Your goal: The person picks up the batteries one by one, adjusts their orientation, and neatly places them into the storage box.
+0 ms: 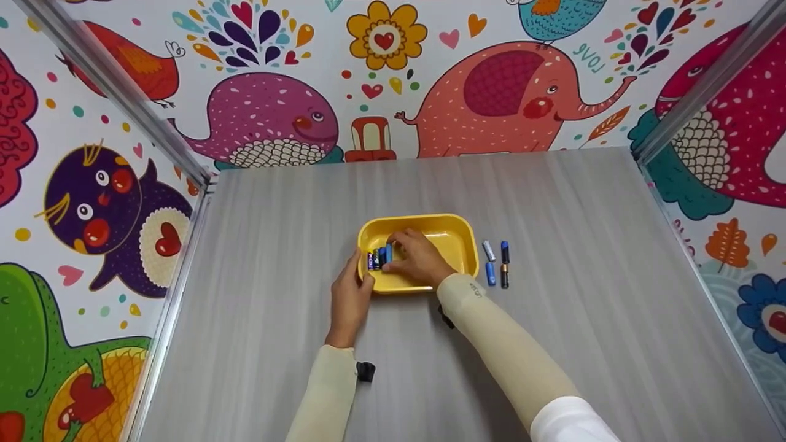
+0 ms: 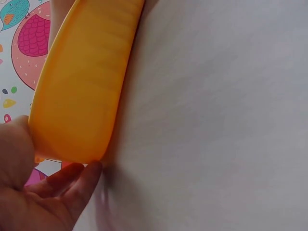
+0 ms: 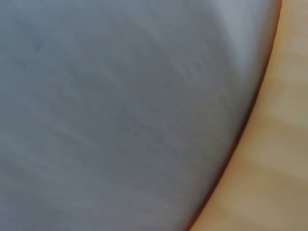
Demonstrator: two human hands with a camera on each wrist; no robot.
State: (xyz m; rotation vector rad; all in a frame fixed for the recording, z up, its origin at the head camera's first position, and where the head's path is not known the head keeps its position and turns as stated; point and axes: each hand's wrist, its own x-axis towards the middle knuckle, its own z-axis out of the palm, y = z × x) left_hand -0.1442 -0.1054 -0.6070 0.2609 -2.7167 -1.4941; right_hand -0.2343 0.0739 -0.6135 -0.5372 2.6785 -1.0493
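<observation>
A blue battery (image 1: 389,253) sits in the left half of a yellow tray (image 1: 454,248), at the right end of a short row. The right hand (image 1: 420,255) reaches in over the tray's near side and appears to pinch this battery between thumb and fingers, though the hand partly covers it. The other batteries (image 1: 371,261) of the row, in dark and purple tones, lie side by side just left of it, near the tray's left wall. The left hand (image 1: 349,301) grips the tray's left end, thumb and fingers bent about the near-left corner.

Just right of the tray, four more batteries lie on the grey table (image 1: 264,258) in two lines: a white one (image 1: 489,250) above a blue one (image 1: 490,274), and beside them a dark blue one (image 1: 505,250) above a black one with a copper end (image 1: 505,277). Beige sleeves (image 1: 509,344) cover both forearms. Behind the table stands a wall (image 1: 374,129) printed with cartoon animals.
</observation>
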